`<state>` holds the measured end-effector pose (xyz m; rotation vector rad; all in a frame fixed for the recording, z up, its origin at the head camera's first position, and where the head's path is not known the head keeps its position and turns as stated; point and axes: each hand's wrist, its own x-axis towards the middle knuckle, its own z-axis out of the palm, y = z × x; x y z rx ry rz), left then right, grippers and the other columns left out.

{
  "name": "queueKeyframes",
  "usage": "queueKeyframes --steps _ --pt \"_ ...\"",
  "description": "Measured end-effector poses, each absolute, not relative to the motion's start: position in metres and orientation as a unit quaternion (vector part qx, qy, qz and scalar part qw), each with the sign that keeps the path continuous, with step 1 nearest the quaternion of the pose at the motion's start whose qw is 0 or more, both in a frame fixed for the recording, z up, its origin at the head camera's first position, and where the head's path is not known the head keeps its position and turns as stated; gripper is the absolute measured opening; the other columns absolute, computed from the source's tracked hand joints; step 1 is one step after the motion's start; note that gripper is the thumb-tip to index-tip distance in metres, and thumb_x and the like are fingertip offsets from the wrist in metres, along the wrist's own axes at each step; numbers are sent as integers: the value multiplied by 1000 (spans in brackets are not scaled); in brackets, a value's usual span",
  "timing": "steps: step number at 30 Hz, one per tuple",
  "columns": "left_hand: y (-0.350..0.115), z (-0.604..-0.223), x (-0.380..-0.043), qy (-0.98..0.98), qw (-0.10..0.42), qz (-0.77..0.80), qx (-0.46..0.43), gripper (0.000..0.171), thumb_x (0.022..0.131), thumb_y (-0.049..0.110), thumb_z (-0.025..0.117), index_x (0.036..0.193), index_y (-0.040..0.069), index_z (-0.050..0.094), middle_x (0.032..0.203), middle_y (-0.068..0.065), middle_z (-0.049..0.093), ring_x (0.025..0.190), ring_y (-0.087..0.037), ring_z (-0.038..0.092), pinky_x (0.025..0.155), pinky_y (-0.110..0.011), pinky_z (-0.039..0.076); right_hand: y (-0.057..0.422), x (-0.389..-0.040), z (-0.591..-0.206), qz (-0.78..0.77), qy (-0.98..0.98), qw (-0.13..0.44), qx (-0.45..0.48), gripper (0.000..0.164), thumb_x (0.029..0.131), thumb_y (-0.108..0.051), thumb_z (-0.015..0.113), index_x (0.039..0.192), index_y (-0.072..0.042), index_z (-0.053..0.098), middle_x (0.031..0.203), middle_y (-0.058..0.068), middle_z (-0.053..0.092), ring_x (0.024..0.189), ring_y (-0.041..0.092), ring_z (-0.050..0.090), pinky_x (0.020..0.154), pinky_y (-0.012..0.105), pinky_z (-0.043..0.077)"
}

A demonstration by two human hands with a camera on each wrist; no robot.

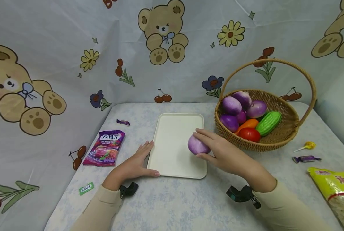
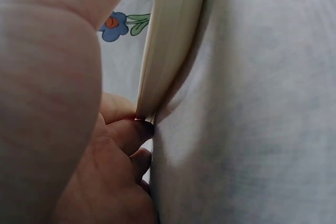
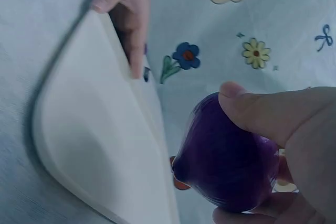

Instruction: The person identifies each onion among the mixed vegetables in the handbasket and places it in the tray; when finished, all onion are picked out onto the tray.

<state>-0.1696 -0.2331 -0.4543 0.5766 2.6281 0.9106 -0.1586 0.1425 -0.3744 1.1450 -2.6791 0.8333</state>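
Currently, your left hand point(image 1: 134, 165) rests with a wide grip against the near-left corner of the white tray point(image 1: 172, 144). Your right hand point(image 1: 222, 152) has its grip around a purple onion point(image 1: 196, 146) over the tray's right side. Left of the tray, a purple sweets bag point(image 1: 107, 149) lies on the worktop point(image 1: 175, 205); right of it stands a wicker basket point(image 1: 287, 110); behind it hangs a bear-printed cloth point(image 1: 189, 80).

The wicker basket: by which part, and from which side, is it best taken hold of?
Probably at the top of the arched handle, from above, with the right hand: the arch rises clear of the vegetables, and the basket stands toward the person's right. That hand holds the purple onion, though.
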Motion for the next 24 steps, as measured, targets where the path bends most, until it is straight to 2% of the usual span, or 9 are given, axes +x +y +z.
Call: queueKeyframes --steps 5,13,24 --pt "-233 -455 -169 914 152 315 205 133 77 64 89 170 10 11 175 -12 6 159 -32 -3 125 -57 5 132 -157 -390 261 -881 17 395 70 95 -25 83 153 -1 53 159 18 46 143 36 47 111 52 44" --pt "-232 -452 -169 913 153 317 205 133 77 63 88 170 10 11 175 -10 5 159 -30 -4 125 -57 4 124 -153 -399 243 -877 -43 412 70 94 -35 84 149 -2 57 150 14 54 136 34 53 109 50 47" --pt "-233 -453 -171 911 153 318 212 132 78 63 88 170 9 11 175 -11 6 159 -29 -4 125 -56 2 125 -152 -401 235 -879 -41 413 71 91 -35 87 148 -4 59 148 17 55 134 36 54 109 52 47"
